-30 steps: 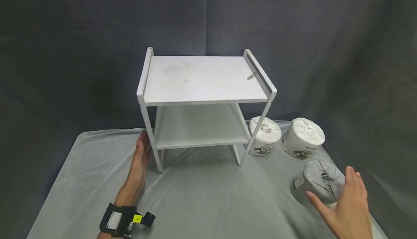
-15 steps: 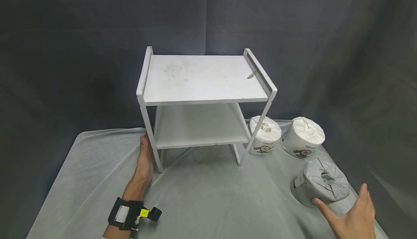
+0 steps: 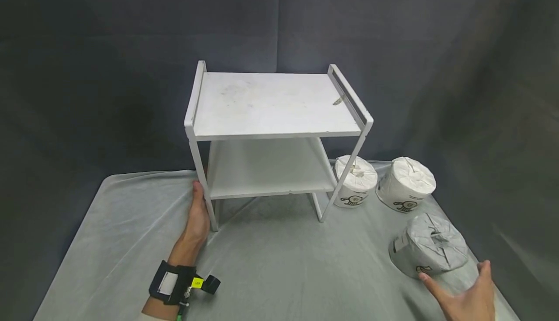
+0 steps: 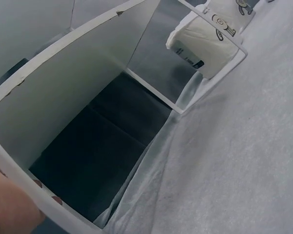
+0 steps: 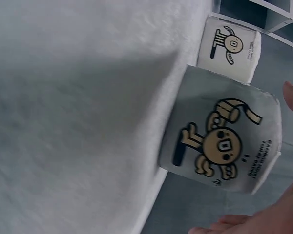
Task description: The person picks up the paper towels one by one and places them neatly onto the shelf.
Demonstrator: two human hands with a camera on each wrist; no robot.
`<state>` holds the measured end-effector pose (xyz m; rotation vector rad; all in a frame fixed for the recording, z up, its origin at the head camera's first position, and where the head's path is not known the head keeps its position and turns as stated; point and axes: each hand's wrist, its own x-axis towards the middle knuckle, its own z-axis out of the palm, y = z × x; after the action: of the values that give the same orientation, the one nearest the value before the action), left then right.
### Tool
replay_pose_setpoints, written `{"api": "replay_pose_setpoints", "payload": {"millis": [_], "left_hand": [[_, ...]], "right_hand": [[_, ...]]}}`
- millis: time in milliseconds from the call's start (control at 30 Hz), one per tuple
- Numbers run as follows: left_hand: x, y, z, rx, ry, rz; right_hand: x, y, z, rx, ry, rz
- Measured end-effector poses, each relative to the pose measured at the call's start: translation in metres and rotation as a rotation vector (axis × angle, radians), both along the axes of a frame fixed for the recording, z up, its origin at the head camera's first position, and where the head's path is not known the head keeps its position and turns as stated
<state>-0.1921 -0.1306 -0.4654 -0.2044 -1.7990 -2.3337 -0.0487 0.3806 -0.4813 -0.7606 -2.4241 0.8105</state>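
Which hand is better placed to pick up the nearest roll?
Probably the right hand: it is spread beside the nearest roll. The left hand holds the shelf on the side away from that roll.

Dark drapes [image 3: 131, 78] (one seam [image 3: 278, 20] showing) and a cloth-covered table [image 3: 279, 267] suggest a staged recording booth.

Left grip [image 4: 12, 207] around white frame [image 4: 72, 218]
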Motion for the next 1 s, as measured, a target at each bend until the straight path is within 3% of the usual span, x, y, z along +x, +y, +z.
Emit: {"api": "replay_pose_setpoints", "payload": {"millis": [100,333,567,767,1000], "left_hand": [[0.000,-0.002,-0.001,-0.004,0.026,0.010],[-0.001,-0.006,-0.001,-0.006,0.071,0.024],[-0.002,-0.003,0.002,0.034,0.023,0.006],[-0.001,-0.002,0.000,-0.021,0.021,-0.001],[-0.002,0.000,0.000,-0.010,0.011,-0.017]], "right_hand": [[-0.004,-0.002,-0.005,-0.032,-0.031,0.012],[-0.007,-0.001,-0.014,-0.073,0.004,0.029],[-0.012,0.006,-0.012,-0.165,-0.067,0.031],[-0.015,0.010,-0.012,-0.208,-0.073,0.032],[-0.018,0.012,-0.013,-0.229,-0.104,0.031]]}}
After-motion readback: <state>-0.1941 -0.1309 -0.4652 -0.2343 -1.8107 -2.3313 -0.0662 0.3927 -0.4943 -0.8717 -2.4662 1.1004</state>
